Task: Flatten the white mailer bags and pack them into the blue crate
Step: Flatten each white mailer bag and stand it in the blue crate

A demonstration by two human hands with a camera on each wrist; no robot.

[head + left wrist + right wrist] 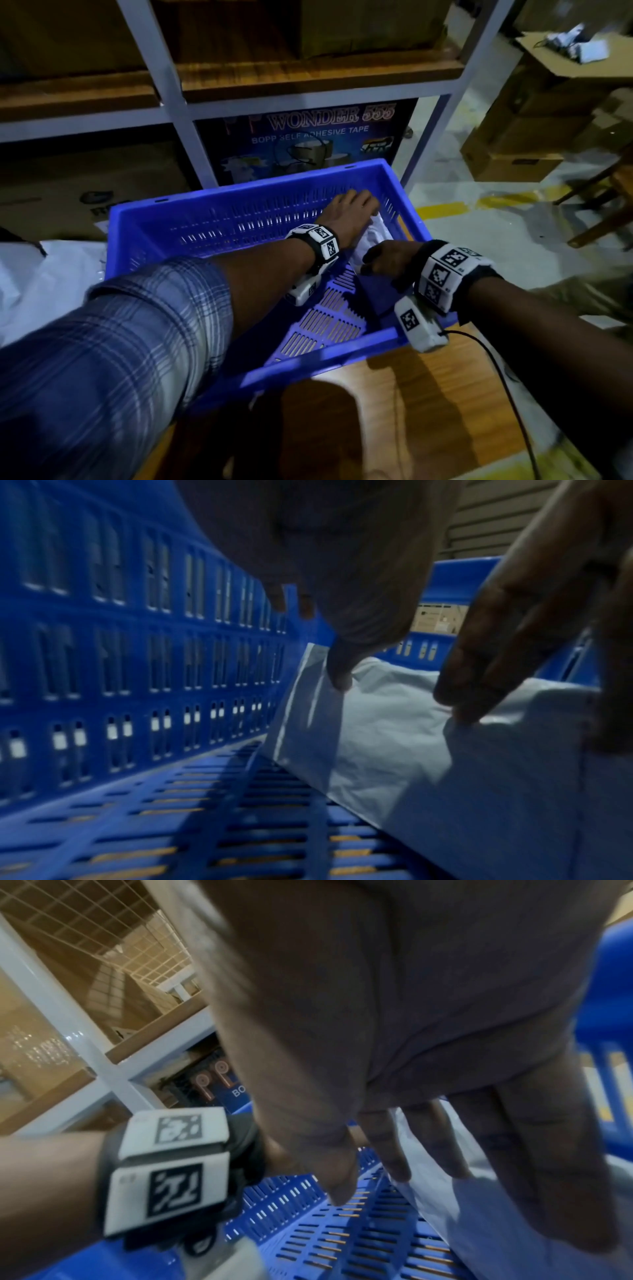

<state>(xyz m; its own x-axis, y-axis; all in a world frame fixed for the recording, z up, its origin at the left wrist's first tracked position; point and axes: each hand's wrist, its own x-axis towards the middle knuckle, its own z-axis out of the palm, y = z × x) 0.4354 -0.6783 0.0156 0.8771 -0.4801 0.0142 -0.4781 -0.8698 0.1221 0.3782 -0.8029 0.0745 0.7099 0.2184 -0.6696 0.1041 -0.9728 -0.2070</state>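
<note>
Checked sleeve, left arm: reaching in. Both hands, left and right, are pressing straight-fingered on the white plastic mailer bag at the slatted blue plastic crate's far right corner; I am best smoothing outward, evenly.

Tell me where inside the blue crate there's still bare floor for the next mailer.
The blue slotted plastic crate has bare floor across its left and middle, bordered by the far slotted wall and the near rim. The right end is crowded: the white plastic mailer bag lies there, with the left hand and right hand on it.
</note>
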